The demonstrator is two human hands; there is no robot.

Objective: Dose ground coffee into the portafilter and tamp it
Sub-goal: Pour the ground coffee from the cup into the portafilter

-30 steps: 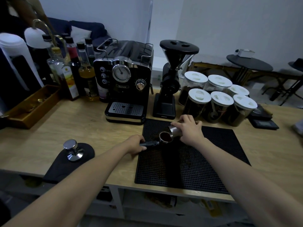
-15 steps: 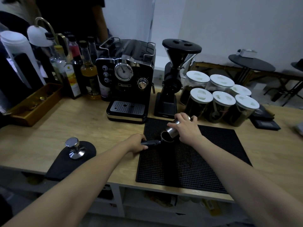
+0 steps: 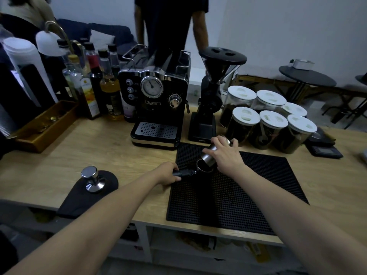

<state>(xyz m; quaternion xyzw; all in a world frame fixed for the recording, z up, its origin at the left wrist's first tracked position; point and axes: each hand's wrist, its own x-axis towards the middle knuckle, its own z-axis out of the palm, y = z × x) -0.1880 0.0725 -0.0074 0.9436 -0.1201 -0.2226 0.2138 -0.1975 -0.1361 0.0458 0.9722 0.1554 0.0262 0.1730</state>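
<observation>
The portafilter lies on the black rubber mat, its basket dark inside. My left hand grips its black handle at the mat's left edge. My right hand holds a steel dosing cup, tipped steeply with its mouth down over the basket. The steel tamper stands upright on a dark tamping mat near the table's front left.
Behind the mat stand the espresso machine, the grinder and several white-lidded jars. Syrup bottles and a wooden tray are at the left. A scale sits at the right. A person stands behind the machine.
My right hand has tipped the dosing cup more steeply, raising its base over the portafilter. My left hand keeps its grip on the handle. The view has tilted up slightly.
</observation>
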